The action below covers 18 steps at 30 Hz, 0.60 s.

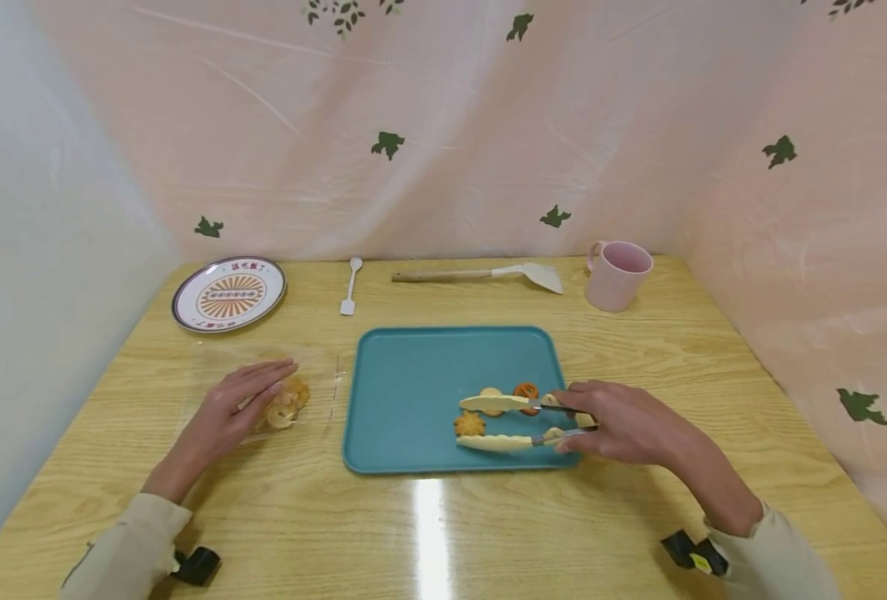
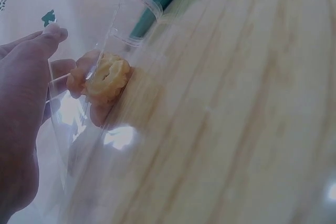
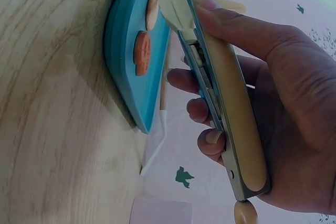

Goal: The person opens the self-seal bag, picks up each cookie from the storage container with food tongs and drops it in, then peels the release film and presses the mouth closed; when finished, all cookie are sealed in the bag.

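Observation:
My right hand (image 1: pixel 627 423) grips a pair of cream-tipped tongs (image 3: pixel 228 93) over the right part of a blue tray (image 1: pixel 406 375). The tongs' arms stand apart, with a flower-shaped cookie (image 1: pixel 469 423) between their tips. A round pale cookie (image 1: pixel 492 408) lies partly under the upper tip, and a reddish-brown ring-shaped cookie (image 1: pixel 526 392) lies just beyond it. Left of the tray, my left hand (image 1: pixel 235 404) rests on a clear plastic bag (image 2: pixel 65 124), its fingers mostly straight. Cookies (image 2: pixel 109 77) show inside the bag, beside the fingers and thumb.
Along the back of the wooden table (image 1: pixel 301 525) are a patterned plate (image 1: pixel 229 293), a small white spoon-like tool (image 1: pixel 349 287), a wooden-handled spatula (image 1: pixel 481 274) and a pink mug (image 1: pixel 614 279). Pale cloth (image 1: pixel 451 83) with green leaf prints surrounds the table.

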{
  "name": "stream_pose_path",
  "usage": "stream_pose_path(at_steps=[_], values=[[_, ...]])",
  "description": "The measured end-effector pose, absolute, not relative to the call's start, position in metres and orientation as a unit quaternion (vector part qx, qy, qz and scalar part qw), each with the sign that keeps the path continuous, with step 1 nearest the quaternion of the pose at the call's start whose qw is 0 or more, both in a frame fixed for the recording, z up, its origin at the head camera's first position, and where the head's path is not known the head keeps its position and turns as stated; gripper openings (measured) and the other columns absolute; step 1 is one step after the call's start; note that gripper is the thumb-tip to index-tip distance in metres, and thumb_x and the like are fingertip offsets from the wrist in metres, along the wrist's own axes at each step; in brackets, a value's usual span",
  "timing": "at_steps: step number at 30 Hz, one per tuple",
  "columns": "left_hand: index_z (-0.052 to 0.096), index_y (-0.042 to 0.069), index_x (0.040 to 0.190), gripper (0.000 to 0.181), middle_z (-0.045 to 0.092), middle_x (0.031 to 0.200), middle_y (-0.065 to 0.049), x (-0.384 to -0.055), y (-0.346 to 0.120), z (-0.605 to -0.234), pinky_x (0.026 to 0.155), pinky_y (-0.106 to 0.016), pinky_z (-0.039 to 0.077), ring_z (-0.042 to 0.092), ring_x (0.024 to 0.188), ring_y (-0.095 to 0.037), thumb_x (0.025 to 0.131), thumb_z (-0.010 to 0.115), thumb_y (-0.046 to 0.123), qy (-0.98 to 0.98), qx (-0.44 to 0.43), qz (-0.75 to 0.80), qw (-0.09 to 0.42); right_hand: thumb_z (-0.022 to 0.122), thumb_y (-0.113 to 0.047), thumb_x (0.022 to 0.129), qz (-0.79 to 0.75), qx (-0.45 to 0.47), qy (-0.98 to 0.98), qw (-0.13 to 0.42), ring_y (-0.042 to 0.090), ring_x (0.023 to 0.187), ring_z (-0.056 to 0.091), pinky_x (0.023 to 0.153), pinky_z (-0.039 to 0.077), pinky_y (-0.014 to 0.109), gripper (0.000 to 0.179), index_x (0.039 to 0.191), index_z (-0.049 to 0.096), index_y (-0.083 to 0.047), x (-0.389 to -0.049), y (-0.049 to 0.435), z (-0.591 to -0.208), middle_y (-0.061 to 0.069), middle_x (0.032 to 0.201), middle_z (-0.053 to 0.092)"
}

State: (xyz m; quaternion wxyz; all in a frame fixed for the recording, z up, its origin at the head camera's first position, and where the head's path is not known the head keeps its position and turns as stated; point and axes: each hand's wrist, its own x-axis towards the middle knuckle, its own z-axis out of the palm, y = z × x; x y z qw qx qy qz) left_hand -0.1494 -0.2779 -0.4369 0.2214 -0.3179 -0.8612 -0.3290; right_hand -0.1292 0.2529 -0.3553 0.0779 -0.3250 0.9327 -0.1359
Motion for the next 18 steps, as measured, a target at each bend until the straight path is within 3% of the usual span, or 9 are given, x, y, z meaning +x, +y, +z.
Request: stream_pose_path(at_steps=[10,18], values=[[0.067,0.008,0.138,0.043,0.066,0.136,-0.015,-0.1488,-0.2798,-0.4387,0.112,-0.014,0.030,0.051,0.132,-0.006,0.098,0.065,-0.007,-0.870,-0.311,-0.318,0.214,0.079,-0.045,0.091,-0.127,-0.328,0.934,0.063,0.024,0.100,0.068,0.075,0.057,0.043,0.062,0.133,0.069,-0.001,-0.1274,0.2517,-0.3552,0.009,0.121,0.070],[0.068,0.006,0.136,0.042,0.067,0.135,-0.016,-0.1488,-0.2789,-0.4376,0.112,-0.014,0.030,0.053,0.131,-0.008,0.097,0.065,-0.009,-0.865,-0.314,-0.325,0.217,0.078,-0.047,0.092,-0.124,-0.331,0.934,0.053,0.021,0.097,0.067,0.071,0.056,0.040,0.062,0.133,0.069,-0.002,-0.1284,0.2527,-0.3571,0.007,0.118,0.070]])
